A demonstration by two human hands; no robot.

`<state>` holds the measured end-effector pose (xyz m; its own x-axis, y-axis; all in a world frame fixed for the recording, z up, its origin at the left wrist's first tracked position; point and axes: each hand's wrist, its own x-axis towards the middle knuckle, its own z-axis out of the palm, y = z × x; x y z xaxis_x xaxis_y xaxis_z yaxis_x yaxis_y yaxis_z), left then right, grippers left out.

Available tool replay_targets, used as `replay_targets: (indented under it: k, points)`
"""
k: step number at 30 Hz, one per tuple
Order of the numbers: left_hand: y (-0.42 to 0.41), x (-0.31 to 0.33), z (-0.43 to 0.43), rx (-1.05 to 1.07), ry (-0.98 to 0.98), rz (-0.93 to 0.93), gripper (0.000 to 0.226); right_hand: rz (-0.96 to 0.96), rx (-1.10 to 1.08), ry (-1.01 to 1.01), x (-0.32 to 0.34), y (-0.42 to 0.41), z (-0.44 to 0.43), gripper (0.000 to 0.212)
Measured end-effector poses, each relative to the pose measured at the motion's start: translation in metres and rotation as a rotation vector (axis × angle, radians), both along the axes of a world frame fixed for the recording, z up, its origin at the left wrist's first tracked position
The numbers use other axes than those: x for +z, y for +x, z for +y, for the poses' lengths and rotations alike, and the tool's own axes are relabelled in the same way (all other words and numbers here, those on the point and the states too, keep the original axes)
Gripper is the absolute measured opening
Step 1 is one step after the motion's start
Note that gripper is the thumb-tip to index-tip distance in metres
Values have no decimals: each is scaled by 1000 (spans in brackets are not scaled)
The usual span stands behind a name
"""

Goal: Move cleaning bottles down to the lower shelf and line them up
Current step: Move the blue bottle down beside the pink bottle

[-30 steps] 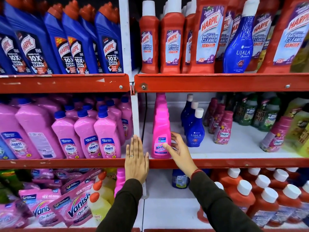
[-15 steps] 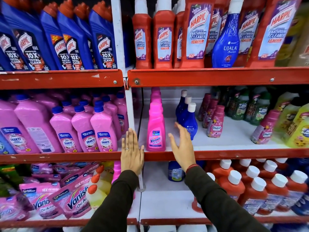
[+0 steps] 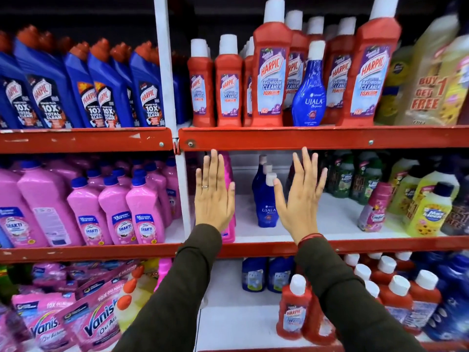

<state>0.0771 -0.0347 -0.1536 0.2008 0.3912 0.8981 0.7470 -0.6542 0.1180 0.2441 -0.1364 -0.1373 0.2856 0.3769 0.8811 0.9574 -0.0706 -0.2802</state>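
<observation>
Red Harpic bathroom cleaner bottles (image 3: 270, 72) with white caps fill the upper shelf (image 3: 304, 137), and a blue Ujala bottle (image 3: 308, 90) stands among them at the front. On the middle shelf (image 3: 342, 246) stand a pink Vanish bottle (image 3: 228, 171) and a short row of blue Ujala bottles (image 3: 264, 199). My left hand (image 3: 214, 194) is raised flat with fingers spread, in front of the pink bottle. My right hand (image 3: 300, 196) is raised just right of the blue row, fingers apart. Both hands hold nothing, their fingertips just under the upper shelf's red rail.
A white upright post (image 3: 165, 72) splits the shelving. Left bay: blue Harpic bottles (image 3: 101, 90) above, pink Shakti bottles (image 3: 116, 214) below, Vanish pouches (image 3: 96, 321) at the bottom. Green and yellow bottles (image 3: 429, 212) and a tilted pink Comfort bottle (image 3: 375, 207) crowd the middle shelf's right. Red Harpic bottles (image 3: 294, 311) fill the bottom shelf.
Both hands have risen from the middle shelf's front edge towards the upper shelf. My right hand left the pink Vanish bottle. The view has tilted up and moved closer.
</observation>
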Motion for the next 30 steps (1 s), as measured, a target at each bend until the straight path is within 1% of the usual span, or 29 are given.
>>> replay_targets:
  k: [7, 10, 12, 15, 21, 25, 30]
  points:
    - [31, 87, -5, 6, 139, -16, 65, -65, 84, 123, 77, 28, -6, 68]
    - [40, 111, -1, 12, 152, -5, 62, -16, 147, 127, 108, 42, 1, 66]
    - [47, 121, 1, 28, 153, 21, 61, 57, 201, 66, 128, 53, 8, 64]
    - [54, 127, 4, 47, 149, 53, 62, 171, 268, -75, 152, 68, 18, 64]
    - [57, 125, 8, 66, 163, 54, 61, 357, 432, -215, 177, 90, 23, 63]
    - [58, 125, 11, 80, 180, 59, 60, 418, 449, -194, 181, 94, 22, 57]
    - [59, 119, 14, 95, 198, 76, 59, 544, 537, -50, 181, 97, 20, 41]
